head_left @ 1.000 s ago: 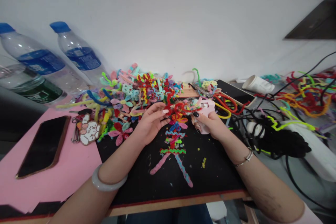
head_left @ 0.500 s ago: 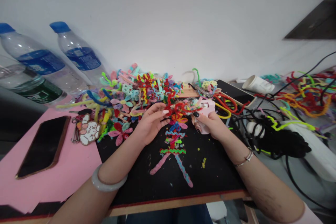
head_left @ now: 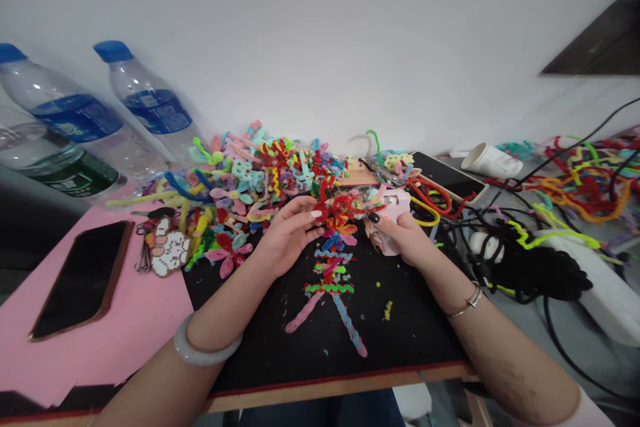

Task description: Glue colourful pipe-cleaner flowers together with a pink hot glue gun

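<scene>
My left hand [head_left: 295,230] is closed, thumb and fingertips on a red pipe-cleaner piece [head_left: 325,203]. In my right hand [head_left: 400,233] is a pale pink glue gun [head_left: 397,203], its front end pointing left and hard to make out against the fuzzy pieces. Red and orange pipe-cleaner loops [head_left: 343,212] lie between the two hands. Below them, flat on the black mat [head_left: 415,327], lies a pipe-cleaner figure [head_left: 330,288] with wavy coloured bands and two leg-like strips, one pink and one blue.
A heap of colourful pipe-cleaner flowers [head_left: 240,197] stands behind my left hand. Bottles [head_left: 155,107] are at the far left, above a phone [head_left: 83,280] on pink paper [head_left: 150,310]. To the right are a tablet-like device [head_left: 447,177], a paper cup [head_left: 493,161] and tangled black cords [head_left: 540,273].
</scene>
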Demonstrator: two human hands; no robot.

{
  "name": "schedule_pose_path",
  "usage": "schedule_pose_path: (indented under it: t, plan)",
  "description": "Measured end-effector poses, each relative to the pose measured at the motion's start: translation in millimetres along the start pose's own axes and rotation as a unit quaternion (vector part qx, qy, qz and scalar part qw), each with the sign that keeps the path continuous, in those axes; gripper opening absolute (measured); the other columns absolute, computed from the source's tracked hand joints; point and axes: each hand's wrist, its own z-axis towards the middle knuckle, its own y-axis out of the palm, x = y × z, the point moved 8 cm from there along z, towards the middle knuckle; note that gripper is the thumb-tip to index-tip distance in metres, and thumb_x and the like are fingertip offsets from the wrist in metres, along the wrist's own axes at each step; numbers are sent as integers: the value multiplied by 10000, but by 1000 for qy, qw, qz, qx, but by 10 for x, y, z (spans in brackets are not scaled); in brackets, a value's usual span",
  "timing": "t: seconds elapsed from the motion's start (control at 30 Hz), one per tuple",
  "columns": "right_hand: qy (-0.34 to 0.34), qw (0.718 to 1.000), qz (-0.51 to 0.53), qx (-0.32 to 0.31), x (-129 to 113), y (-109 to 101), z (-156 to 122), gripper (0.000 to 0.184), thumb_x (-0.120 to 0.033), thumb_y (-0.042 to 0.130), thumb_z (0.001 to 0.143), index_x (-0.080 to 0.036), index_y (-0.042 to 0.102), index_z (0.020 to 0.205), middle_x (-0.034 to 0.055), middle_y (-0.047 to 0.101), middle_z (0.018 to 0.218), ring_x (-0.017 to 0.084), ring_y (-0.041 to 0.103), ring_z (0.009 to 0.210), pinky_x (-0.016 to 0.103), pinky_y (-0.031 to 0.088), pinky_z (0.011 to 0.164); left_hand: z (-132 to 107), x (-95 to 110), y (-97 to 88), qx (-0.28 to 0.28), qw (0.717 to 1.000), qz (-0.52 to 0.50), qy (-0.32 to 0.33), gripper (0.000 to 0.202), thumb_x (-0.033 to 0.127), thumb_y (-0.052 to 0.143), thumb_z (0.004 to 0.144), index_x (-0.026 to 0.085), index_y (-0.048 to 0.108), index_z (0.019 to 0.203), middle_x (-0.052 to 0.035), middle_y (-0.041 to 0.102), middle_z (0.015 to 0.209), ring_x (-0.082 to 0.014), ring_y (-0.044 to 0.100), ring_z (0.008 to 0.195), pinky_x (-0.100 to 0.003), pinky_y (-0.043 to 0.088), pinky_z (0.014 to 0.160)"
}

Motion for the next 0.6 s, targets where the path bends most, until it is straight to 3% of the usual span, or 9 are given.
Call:
schedule_pose_path:
  t: [0.6]
  plan:
    - [-5, 1000, 25, 14, -96, 34, -1, 361, -522, 639, 712, -184, 528, 652, -24, 501, 497, 89, 416, 396, 241, 347, 388, -13, -2, 13, -3, 1000, 24, 7, 208, 121, 691, 651, 202, 620, 829, 34, 580, 738, -91, 569, 696, -250, 471, 680]
